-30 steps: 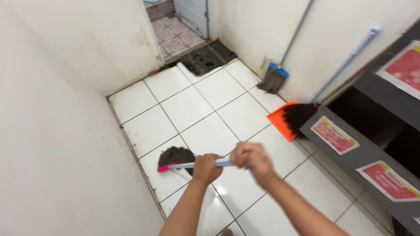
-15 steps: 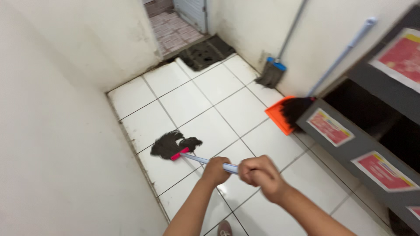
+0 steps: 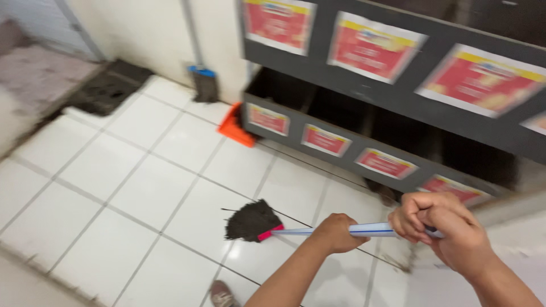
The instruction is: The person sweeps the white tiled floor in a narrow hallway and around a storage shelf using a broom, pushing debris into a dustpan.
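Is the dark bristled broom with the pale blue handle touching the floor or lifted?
Touching. The dark bristled broom has its head pressed against the white tiled floor, its handle held low by both hands.

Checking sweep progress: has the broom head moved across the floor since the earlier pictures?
Yes. The broom head has left the left wall's edge and now lies tiles nearer the grey shelf unit, right of where it was.

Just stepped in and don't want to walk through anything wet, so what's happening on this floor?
A person is working a mop over the white tiled floor. The left hand and right hand both grip the pale handle, and the dark mop head rests on a tile in front of the grey shelving. An orange dustpan sits on the floor by the shelving's far end, and another mop leans at the wall.
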